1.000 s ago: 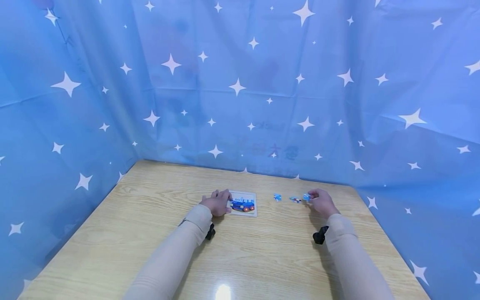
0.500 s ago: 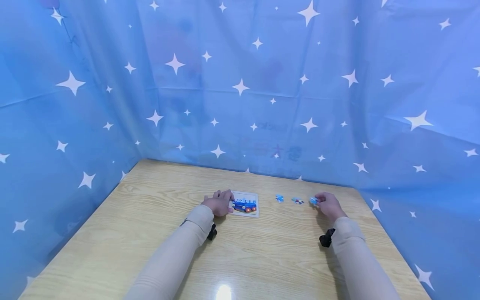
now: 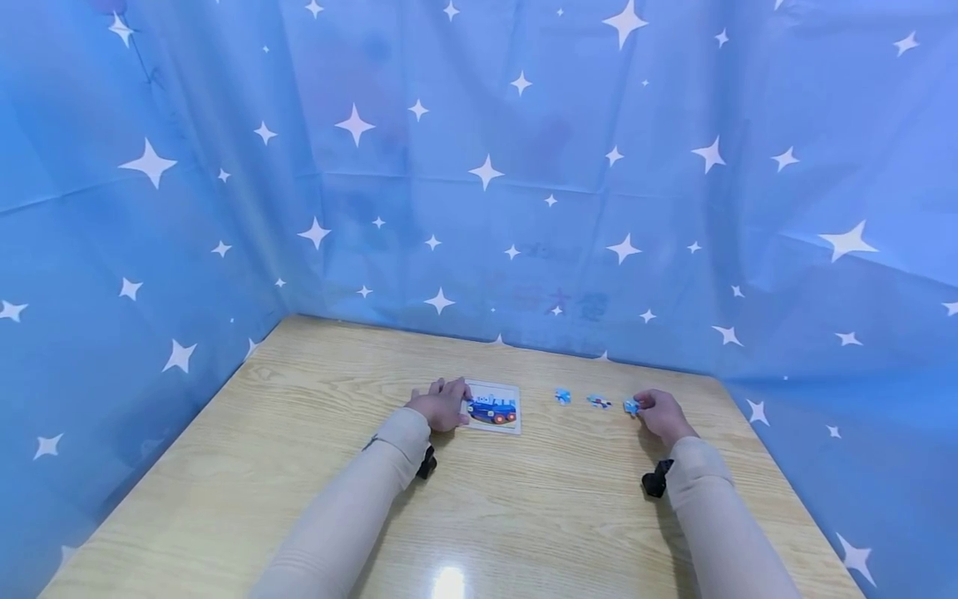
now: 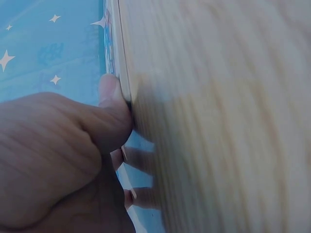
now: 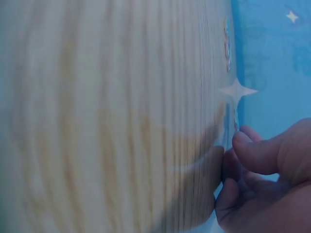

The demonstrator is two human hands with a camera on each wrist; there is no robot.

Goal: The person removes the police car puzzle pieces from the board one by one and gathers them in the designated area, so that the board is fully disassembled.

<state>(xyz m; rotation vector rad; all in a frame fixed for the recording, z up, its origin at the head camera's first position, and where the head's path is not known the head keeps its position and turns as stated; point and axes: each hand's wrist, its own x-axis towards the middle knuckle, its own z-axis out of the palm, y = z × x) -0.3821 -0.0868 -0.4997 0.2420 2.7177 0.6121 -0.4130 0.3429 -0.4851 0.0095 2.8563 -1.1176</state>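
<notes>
table: pale wood-grain top [image 3: 314, 466], glare spot at 6 o'clock near the front edge. Blue star-print curtain [image 3: 479, 166] closed it in at 9, 12 and 3 o'clock.
left hand: [image 3: 441, 405] lay at the 9 o'clock edge of the puzzle board. Fingers curled over that edge; in the left wrist view the thumb [image 4: 114, 111] pressed against the board's side. So it gripped the board edge and pinned it to the table.
left sleeve: beige [image 3: 352, 507], ran from 6 o'clock up to the hand. Black wrist camera mount [image 3: 427, 462] sat under the cuff.
puzzle board: white square tray [image 3: 494, 409] flat on the table, about mid-table, just at 3 o'clock of the left hand. Blue train picture with red wheels on it. Whether any slots were unfilled was too small to tell.
loose piece 1: small blue piece [image 3: 563, 396] flat on the table at 3 o'clock of the board, apart from it.
loose piece 2: blue piece with a red spot [image 3: 599, 402], just at 3 o'clock of piece 1, not touching.
held piece: blue piece [image 3: 631, 407] at the tips of the right hand, low at the table surface. Lifted or resting was unclear.
right hand: [image 3: 662, 413] at 3 o'clock of the row, fingers bent, thumb and fingertips [image 5: 248, 145] pinched on the held piece.
right sleeve: beige [image 3: 718, 516], black mount [image 3: 655, 482] at the cuff.
</notes>
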